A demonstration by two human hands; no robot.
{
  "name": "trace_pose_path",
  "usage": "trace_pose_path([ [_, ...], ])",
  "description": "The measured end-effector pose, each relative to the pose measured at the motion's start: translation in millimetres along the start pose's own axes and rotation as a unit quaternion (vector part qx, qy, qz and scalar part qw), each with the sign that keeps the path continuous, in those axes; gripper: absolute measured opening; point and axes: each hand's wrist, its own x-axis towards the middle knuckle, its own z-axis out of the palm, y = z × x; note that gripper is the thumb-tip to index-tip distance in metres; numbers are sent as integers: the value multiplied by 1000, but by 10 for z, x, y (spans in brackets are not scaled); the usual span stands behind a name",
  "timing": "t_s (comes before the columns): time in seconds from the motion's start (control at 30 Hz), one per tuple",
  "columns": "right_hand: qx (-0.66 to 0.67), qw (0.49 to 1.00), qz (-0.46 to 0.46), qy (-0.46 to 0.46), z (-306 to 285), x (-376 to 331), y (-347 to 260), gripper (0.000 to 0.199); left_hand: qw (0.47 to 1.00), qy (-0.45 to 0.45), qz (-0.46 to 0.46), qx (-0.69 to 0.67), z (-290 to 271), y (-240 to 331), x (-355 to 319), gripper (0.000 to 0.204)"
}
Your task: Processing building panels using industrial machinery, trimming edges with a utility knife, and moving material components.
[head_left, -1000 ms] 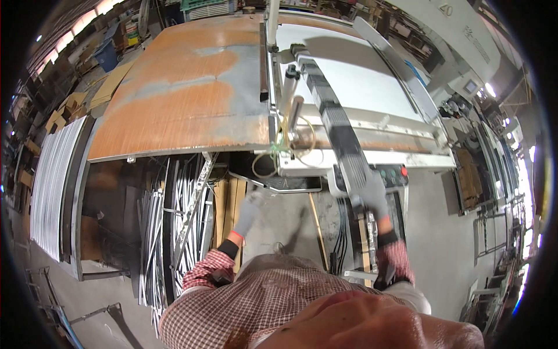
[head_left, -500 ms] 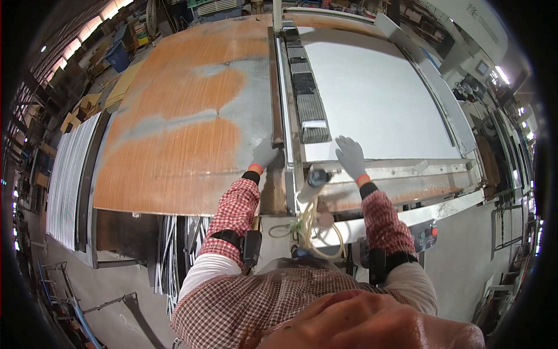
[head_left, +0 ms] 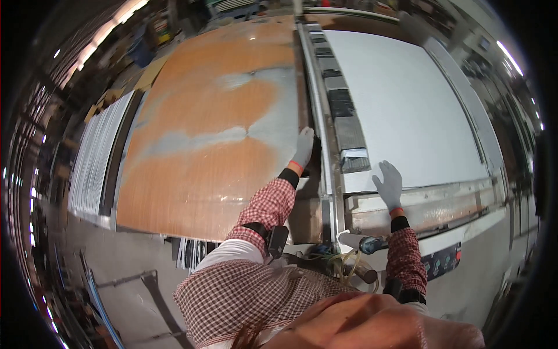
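My left hand (head_left: 303, 149), in a grey glove, is closed at the long dark brown bar (head_left: 301, 70) beside the metal rail. Its fingers bend over the bar near the bar's close end. A large white sheet (head_left: 407, 110) lies flat on the right of the table. My right hand (head_left: 389, 182), also gloved in grey, lies over the sheet's near edge with its fingers apart and holds nothing. Just left of it ends a row of dark and grey strips (head_left: 350, 134), running along the sheet's left edge.
An orange-brown panel (head_left: 203, 180) with grey worn patches covers the left side. A metal rail (head_left: 321, 116) divides the table. Close to my body are a white cylinder (head_left: 350, 239) with hoses and a control panel (head_left: 440, 262). Stacked pale sheets (head_left: 99, 157) stand far left.
My left hand has moved forward along the brown bar, away from its near end. My right hand stays by the sheet's near edge. The whole view has shifted and tilted.
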Motion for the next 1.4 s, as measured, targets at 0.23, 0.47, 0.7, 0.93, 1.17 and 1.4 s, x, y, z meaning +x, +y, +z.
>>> trace_pose_path([
  [0.23, -18, 998, 7, -57, 84, -41, -234, 50, 980, 123, -157, 13, 67, -628, 629, 79],
  [0.47, -15, 999, -29, 9, -24, 210, -394, 48, 971, 145, -175, -76, -419, -832, 1098, 63],
  [0.7, -52, 999, -1, 6, -36, 5, -146, 49, 944, 56, -202, -256, -74, -989, 1103, 27],
  [0.93, -29, 1000, -6, 5, -43, 18, -246, 49, 939, -3, -263, -223, -160, -727, 972, 37],
  [1.17, -40, 999, 21, -5, -57, -95, -150, 50, 929, -10, -293, -228, 70, -626, 916, 33],
  [1.4, -6, 999, -1, -35, -37, 1, -215, 51, 967, -4, -198, -162, -378, -878, 958, 32],
])
